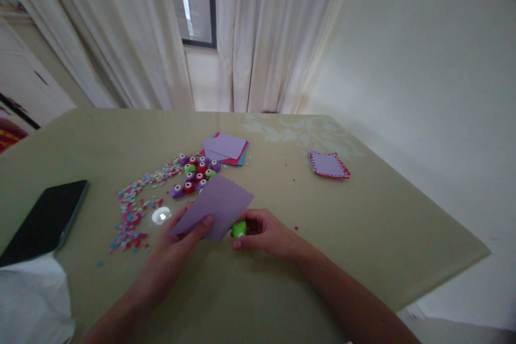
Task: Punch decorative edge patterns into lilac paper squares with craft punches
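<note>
A sheet of purple paper is tilted up in my left hand, the thumb lying across its near side. Small notches run along the paper's upper right edge. My right hand is closed round a green craft punch close to the paper's lower right edge; whether the punch bites the paper I cannot tell. Just beyond the sheet, several punches in purple, red and green stand in a cluster, partly hidden by the paper.
Colourful paper confetti is strewn left of the punches, beside a small shiny round dish. A black tablet and a white bag lie at left. Stacked coloured paper lies behind; notched sheets lie at right.
</note>
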{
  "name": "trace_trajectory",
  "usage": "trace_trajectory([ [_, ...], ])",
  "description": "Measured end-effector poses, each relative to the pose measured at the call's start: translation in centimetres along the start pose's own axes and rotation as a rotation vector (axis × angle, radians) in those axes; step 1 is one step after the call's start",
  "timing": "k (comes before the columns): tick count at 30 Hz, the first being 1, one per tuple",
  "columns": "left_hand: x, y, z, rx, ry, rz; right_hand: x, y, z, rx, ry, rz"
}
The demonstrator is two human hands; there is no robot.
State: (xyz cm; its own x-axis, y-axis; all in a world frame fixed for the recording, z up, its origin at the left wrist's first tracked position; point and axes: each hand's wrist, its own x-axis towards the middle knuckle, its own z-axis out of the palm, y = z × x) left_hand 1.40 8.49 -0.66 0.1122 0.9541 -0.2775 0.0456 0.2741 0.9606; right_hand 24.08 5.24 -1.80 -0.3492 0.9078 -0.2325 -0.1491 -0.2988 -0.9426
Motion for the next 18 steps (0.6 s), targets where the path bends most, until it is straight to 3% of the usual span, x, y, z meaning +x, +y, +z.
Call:
trace_trajectory([
  [9, -0.03, 0.48, 0.32, -0.025, -0.018, 0.008, 0.05, 0.42, -0.43, -0.031, -0.018, -0.006],
  [13, 0.30, -0.08, 0.19, 0.043, -0.028, 0.079, 0.11, 0.16, -0.07, 0.040, -0.041, -0.050],
  [15, 0.44, -0.34, 0.16, 0.096, -0.050, 0.122, 0.17, -0.04, 0.10, 0.094, -0.024, -0.073],
  [18, 0.34, -0.30, 0.17, 0.155, -0.062, 0.063, 0.29, -0.20, 0.07, 0.122, 0.038, -0.064],
])
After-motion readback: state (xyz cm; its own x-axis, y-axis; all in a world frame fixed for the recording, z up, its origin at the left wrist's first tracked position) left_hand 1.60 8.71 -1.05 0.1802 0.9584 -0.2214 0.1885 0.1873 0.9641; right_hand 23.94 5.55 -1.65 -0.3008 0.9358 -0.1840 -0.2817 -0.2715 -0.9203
